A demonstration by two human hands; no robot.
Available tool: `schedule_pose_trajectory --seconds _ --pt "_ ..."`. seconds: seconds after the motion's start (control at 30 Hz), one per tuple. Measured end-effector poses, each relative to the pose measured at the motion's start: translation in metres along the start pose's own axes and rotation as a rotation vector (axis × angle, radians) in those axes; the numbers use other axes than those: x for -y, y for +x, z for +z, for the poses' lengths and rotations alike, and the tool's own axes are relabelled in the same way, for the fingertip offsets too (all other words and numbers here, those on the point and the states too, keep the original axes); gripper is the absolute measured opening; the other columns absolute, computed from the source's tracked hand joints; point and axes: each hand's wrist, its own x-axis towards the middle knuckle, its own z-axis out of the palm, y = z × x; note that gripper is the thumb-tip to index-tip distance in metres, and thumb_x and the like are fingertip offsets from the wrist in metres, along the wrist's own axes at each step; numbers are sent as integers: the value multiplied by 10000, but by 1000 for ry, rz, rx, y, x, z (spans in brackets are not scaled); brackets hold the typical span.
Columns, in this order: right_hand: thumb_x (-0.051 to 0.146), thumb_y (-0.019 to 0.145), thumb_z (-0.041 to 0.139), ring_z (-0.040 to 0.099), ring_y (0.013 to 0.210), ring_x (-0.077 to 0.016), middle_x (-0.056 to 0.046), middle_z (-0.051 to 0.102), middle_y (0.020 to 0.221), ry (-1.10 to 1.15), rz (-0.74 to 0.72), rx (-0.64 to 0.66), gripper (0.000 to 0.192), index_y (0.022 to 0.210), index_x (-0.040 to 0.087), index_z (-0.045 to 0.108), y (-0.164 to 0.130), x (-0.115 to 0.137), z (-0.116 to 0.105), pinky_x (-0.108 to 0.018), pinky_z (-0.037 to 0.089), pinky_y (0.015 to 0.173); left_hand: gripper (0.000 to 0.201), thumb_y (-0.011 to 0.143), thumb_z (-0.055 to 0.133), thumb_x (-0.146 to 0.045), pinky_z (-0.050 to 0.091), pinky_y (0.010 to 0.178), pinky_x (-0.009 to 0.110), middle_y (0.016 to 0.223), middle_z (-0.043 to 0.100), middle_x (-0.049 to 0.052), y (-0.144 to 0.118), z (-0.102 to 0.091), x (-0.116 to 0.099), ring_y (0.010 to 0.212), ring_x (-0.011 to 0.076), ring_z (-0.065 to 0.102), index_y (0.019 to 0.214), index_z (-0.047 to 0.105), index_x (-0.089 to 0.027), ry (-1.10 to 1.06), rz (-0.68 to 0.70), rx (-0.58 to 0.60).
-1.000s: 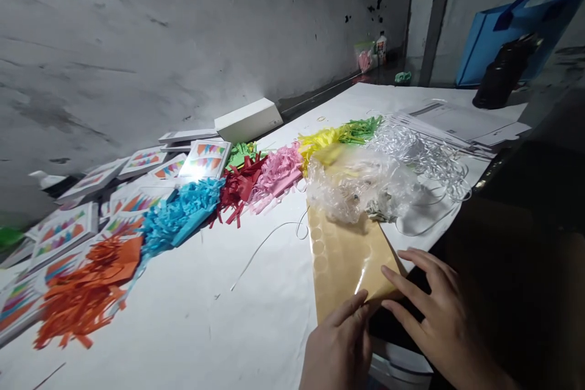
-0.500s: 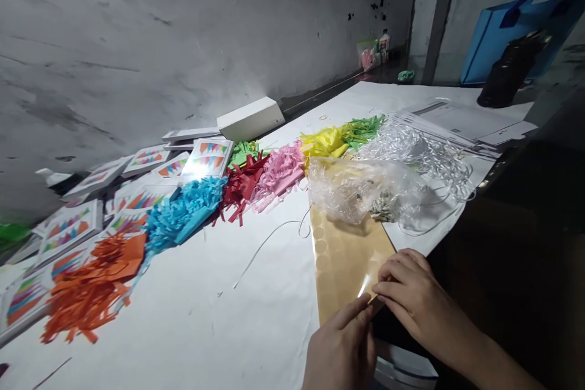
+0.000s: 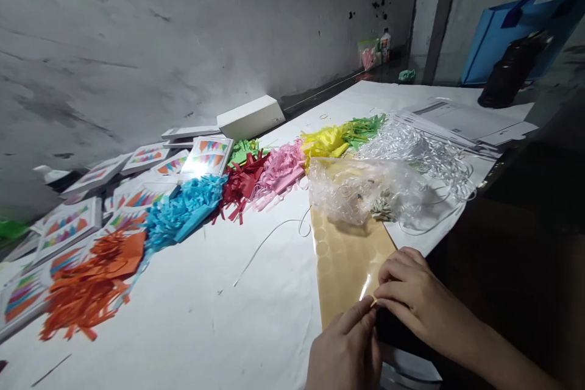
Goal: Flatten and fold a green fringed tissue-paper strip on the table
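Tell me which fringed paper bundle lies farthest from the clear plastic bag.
The orange bundle: it lies leftmost in view, beyond the blue one.

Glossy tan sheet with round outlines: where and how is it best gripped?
Probably pinch the tan sheet, top and underside, at its near right corner, coming from the right: it is thin, that corner seems to reach the edge of the white tabletop, and a crumpled clear plastic bag covers its far part.
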Motion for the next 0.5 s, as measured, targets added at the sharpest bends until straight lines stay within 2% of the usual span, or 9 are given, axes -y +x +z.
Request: schedule_pose_trajectory --seconds 0.2,0.37,0.5 --pt "88 888 560 539 856 -179 21 585 811 2 -68 -81 209 776 241 650 -1 -2 4 -407 441 813 379 807 494 -116 647 706 235 1124 782 15 1 0 -3 806 175 783 1088 711 -249 -11 19 -7" --pt "30 882 511 560 772 -157 19 585 747 -95 -244 -257 235 813 211 644 -7 -2 8 -433 444 836 383 801 478 -123 650 713 248 1112 786 19 2 -1 -5 823 188 784 1062 725 -256 -29 -40 7" --pt "45 903 452 615 751 -184 -12 662 761 -249 -372 -284 273 1013 186 658 -20 -10 17 -454 464 811 409 806 475 -140 635 778 260 1136 777 7 1 -1 -5 887 191 775 1100 720 -285 -79 -93 25"
